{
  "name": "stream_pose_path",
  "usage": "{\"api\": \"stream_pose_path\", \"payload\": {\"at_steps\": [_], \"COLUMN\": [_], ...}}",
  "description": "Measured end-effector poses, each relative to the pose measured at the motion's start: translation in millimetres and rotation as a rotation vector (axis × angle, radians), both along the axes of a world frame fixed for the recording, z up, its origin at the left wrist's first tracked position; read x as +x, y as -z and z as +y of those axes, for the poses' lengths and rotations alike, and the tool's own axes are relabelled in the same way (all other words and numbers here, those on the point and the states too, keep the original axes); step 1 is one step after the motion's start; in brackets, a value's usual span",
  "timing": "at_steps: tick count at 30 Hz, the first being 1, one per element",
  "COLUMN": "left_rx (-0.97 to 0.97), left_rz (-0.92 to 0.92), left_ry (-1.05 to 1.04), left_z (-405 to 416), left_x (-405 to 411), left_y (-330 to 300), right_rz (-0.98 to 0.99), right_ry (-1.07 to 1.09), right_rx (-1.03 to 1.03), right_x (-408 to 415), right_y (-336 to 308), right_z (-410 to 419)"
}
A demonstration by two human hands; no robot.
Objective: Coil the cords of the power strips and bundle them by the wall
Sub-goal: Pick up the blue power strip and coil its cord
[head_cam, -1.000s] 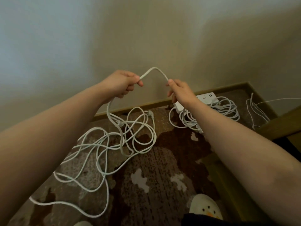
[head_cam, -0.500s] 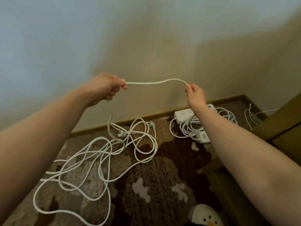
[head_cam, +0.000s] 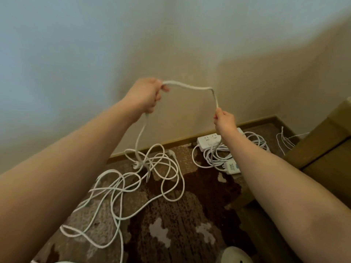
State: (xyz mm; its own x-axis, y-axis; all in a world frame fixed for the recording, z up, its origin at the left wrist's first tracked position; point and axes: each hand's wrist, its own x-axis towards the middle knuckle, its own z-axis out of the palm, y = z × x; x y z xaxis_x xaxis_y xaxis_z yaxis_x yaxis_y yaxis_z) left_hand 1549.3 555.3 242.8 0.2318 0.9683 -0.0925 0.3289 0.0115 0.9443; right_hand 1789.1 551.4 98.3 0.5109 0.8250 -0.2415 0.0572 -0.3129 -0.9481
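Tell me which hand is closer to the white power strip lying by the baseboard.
Right. The right hand pinches the cord just above the power strip, overlapping it in the head view. The left hand grips the cord higher up, off to the left.

- Two bare hands are raised before the wall: the left hand (head_cam: 145,95) and the right hand (head_cam: 225,120).
- One white cord (head_cam: 190,87) is stretched between them, each hand pinching it.
- One loose tangle of white cord (head_cam: 144,179) lies on the carpet; the number of separate cords in it cannot be told.
- One white power strip (head_cam: 208,142) lies by the baseboard, partly hidden by the right wrist.
- One coiled bundle of cord (head_cam: 214,157) lies beside it.
- One small white block with a label (head_cam: 231,168) lies at the coil's near edge.
- One set of thin white wires (head_cam: 284,138) lies at the far right.
- One pale rounded shoe (head_cam: 237,256) shows at the bottom edge.
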Motion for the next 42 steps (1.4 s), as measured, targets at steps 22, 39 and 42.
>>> {"api": "stream_pose_path", "payload": {"at_steps": [22,39,42], "left_rx": [-0.765,-0.115,-0.187], "left_rz": [-0.055,0.374,0.379], "left_ry": [0.042,0.480,0.519], "left_z": [-37.9,-38.1,-42.9], "left_x": [95.4,18.4,22.1], "left_y": [133.0,153.8,153.8], "right_rz": [0.480,-0.229,-0.291], "right_ry": [-0.170,-0.288,-0.322], "right_rx": [0.133,0.071,0.065], "right_x": [-16.1,-10.8,-11.3], "right_y": [8.7,19.0,20.2], "right_z": [-13.3,-11.1,-15.8]}}
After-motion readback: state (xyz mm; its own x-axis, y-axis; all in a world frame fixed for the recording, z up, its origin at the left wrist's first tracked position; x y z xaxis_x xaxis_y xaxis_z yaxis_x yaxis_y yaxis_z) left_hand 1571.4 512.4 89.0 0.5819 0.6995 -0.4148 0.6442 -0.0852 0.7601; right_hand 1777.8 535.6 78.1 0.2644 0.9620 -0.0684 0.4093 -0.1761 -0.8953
